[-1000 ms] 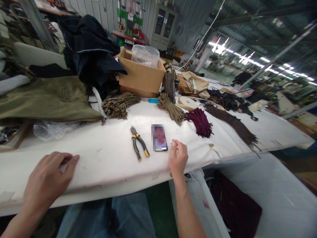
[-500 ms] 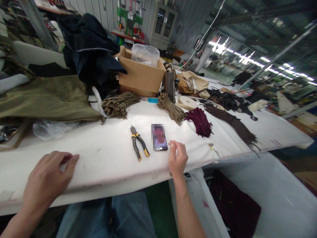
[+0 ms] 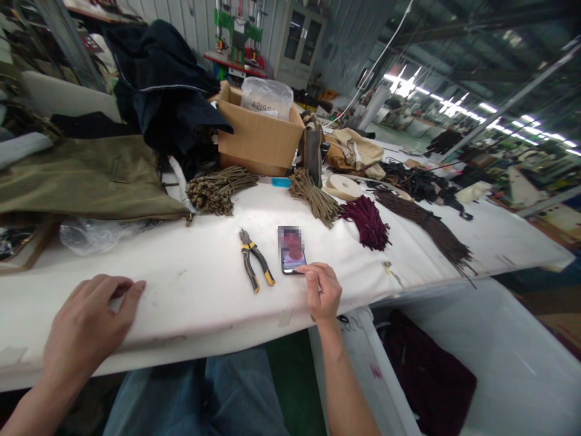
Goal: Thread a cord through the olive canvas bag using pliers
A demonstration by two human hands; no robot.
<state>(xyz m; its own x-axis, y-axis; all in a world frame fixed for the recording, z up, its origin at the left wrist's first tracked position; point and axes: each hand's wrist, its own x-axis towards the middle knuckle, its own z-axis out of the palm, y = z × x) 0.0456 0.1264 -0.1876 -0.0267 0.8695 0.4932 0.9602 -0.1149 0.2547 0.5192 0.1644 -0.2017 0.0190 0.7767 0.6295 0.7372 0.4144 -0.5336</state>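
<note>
A smartphone (image 3: 294, 261) lies face up on the white-covered table (image 3: 195, 284), its screen lit and partly blurred out. The index finger of my right hand (image 3: 324, 293) reaches over the phone's lower right edge and seems to touch the screen; the other fingers are curled and hold nothing. Left of the phone lie pliers (image 3: 255, 260) with yellow and black handles, their jaws pointing away from me and the handles spread. My left hand (image 3: 93, 318) rests on the table at the left, fingers loosely bent, thumb apart, with nothing in it.
Bundles of olive cords (image 3: 222, 189), maroon cords (image 3: 365, 223) and dark brown cords (image 3: 424, 227) lie behind the phone. A cardboard box (image 3: 258, 142), an olive bag (image 3: 86, 175) and a tape roll (image 3: 342, 186) stand farther back. A white bin (image 3: 512, 357) with dark cloth sits below right.
My right hand has moved slightly left, and its index finger has stretched out onto the phone's lower edge. My left hand, the pliers and the phone have stayed in place.
</note>
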